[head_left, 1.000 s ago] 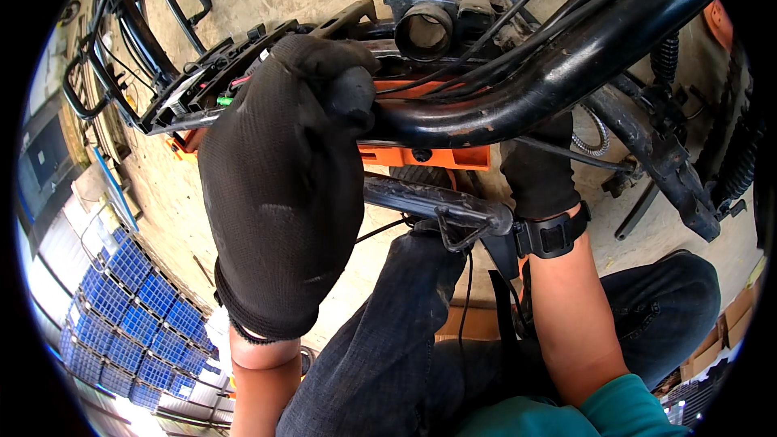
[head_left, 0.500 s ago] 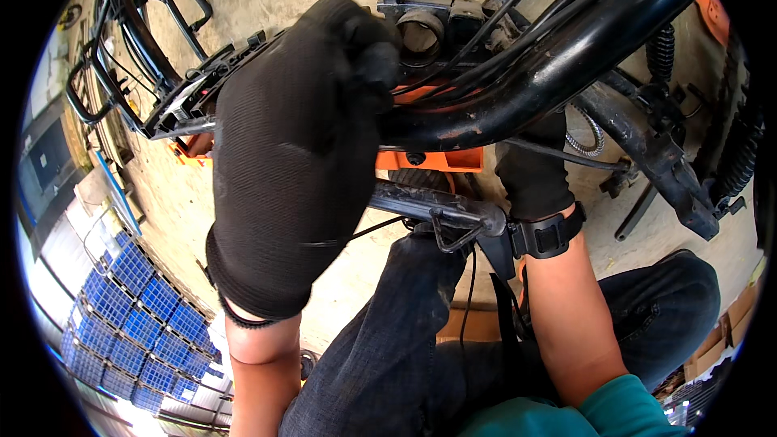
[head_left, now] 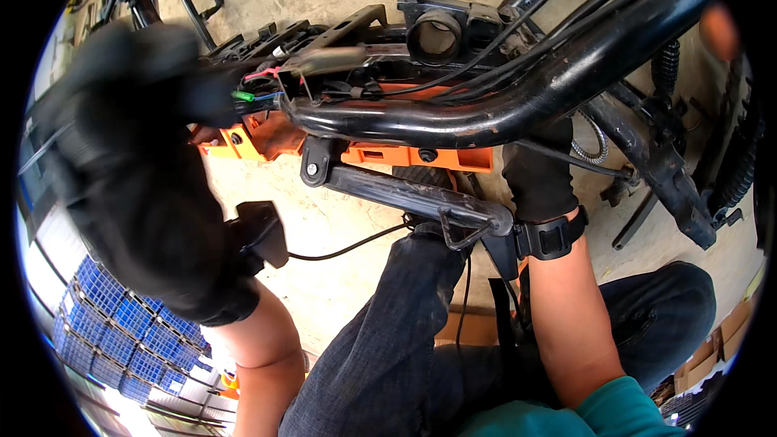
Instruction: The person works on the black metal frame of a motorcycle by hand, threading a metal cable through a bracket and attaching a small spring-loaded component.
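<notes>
1. A thick black tube (head_left: 486, 125), bent along its length, takes centre stage as a person's 2 hands, both in black gloves, appear on either side of its open-looking left stretch.

2. The left hand (head_left: 133, 146), blurred, is raised beyond the tube's left end, apart from it. Whether its fingers are spread or pinching something cannot be told.

3. The right hand (head_left: 538, 174) sits beneath the tube, which hides its fingers; the state of that grip cannot be told. A black band (head_left: 553, 236) circles the wrist.

4. A green connector (head_left: 243, 95) lies just off the tube's left end, near the left hand, while a blurred tan piece (head_left: 332, 59) shows just above that end.

5. Below the tube are an orange bracket (head_left: 477, 159) and, lower, a slanting black bar (head_left: 405, 192) with a bolt at its left end.

6. Above the tube stands a round black collar (head_left: 437, 36); black cables (head_left: 558, 40) run alongside. To the tube's right is a coil spring (head_left: 664, 61).

7. Denim-clad legs (head_left: 388, 307) are below the tube; blue gridded units (head_left: 121, 320) stand well to its lower left.
</notes>
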`<action>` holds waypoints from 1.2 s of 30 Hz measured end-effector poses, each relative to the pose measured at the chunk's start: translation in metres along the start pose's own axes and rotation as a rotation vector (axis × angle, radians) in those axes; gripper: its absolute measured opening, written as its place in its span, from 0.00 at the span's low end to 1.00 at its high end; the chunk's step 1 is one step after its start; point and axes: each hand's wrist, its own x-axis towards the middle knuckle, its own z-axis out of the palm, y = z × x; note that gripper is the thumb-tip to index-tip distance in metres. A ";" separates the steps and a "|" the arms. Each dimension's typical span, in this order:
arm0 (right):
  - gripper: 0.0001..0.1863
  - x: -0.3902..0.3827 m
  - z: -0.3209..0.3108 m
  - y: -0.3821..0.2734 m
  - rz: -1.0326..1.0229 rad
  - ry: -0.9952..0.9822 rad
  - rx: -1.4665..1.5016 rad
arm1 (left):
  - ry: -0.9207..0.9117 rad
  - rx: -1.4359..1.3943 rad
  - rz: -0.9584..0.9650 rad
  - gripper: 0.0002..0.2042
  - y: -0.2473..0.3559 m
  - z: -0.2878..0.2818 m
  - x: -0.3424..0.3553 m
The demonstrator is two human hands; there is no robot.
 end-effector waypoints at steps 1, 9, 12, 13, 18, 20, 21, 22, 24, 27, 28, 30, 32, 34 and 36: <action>0.10 -0.003 0.010 0.002 0.003 -0.040 0.019 | 0.118 -0.090 -0.083 0.13 0.019 -0.020 -0.005; 0.10 -0.006 0.008 0.001 -0.012 -0.039 -0.048 | 0.346 -0.015 -0.113 0.17 0.001 -0.052 -0.050; 0.10 -0.011 0.018 0.010 -0.015 -0.090 -0.031 | 0.373 0.060 -0.296 0.18 0.005 -0.027 -0.077; 0.10 -0.010 0.011 0.006 -0.020 -0.065 -0.057 | 0.384 0.113 -0.373 0.17 0.005 -0.016 -0.074; 0.10 -0.013 0.013 0.007 -0.030 -0.071 -0.070 | 0.429 0.296 -0.550 0.18 0.002 -0.026 -0.114; 0.10 -0.013 0.007 0.007 -0.010 -0.028 -0.038 | 0.385 0.234 -0.649 0.17 -0.009 -0.032 -0.130; 0.10 -0.011 0.000 0.011 0.039 0.008 0.062 | 0.371 0.174 -0.702 0.16 -0.021 -0.029 -0.136; 0.10 -0.015 0.011 0.019 0.085 -0.025 0.171 | 0.415 0.160 -0.773 0.16 -0.028 -0.031 -0.160; 0.10 -0.015 0.011 0.016 0.151 -0.010 0.308 | 0.372 0.154 -0.917 0.15 -0.058 -0.033 -0.189; 0.10 -0.016 0.015 0.006 0.225 0.013 0.479 | 0.366 0.028 -0.998 0.12 -0.113 -0.027 -0.238; 0.10 -0.016 0.015 0.006 0.242 0.024 0.516 | 0.361 -0.010 -1.010 0.11 -0.128 -0.022 -0.250; 0.11 -0.015 0.015 0.008 0.272 0.050 0.565 | 0.393 -0.078 -1.123 0.08 -0.154 -0.012 -0.267; 0.11 -0.017 0.015 0.008 0.195 0.029 0.426 | 0.402 -0.139 -1.198 0.07 -0.173 -0.008 -0.280; 0.12 -0.016 0.013 0.004 0.109 0.004 0.302 | 0.400 -0.082 -1.225 0.07 -0.183 -0.005 -0.286; 0.13 -0.013 0.014 -0.005 0.233 0.052 0.548 | 0.379 -0.062 -1.252 0.07 -0.190 -0.007 -0.287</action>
